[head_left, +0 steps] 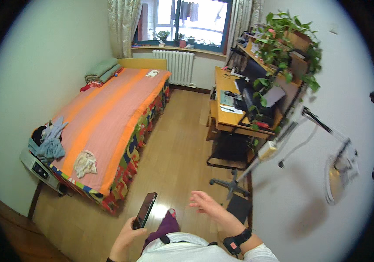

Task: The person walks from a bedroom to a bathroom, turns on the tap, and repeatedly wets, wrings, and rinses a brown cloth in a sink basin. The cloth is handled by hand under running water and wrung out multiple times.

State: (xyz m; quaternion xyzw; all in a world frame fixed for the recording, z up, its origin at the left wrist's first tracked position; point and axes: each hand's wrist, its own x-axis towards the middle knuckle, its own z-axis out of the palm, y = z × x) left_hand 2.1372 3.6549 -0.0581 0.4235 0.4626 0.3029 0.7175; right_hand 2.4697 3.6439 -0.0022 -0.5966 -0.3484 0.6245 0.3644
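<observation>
My left hand (129, 234) is closed around the lower end of a black smartphone (145, 210), which stands tilted upright with its dark screen side showing. Nothing is held in my right hand (203, 203); it hovers over the floor to the right of the phone, its fingers loosely stretched out. A dark band with a small device (235, 243) is strapped around my right wrist. Below both hands show my white top (187, 249) and one purple trouser leg (166, 223).
A bed (95, 131) with an orange-and-pink striped cover stands at left, clothes (49, 142) piled on its near corner. Right of the wooden floor (176, 144) are a desk (224, 98), a black chair (230, 146), a leafy plant (278, 48) and a wheeled lamp stand (235, 185).
</observation>
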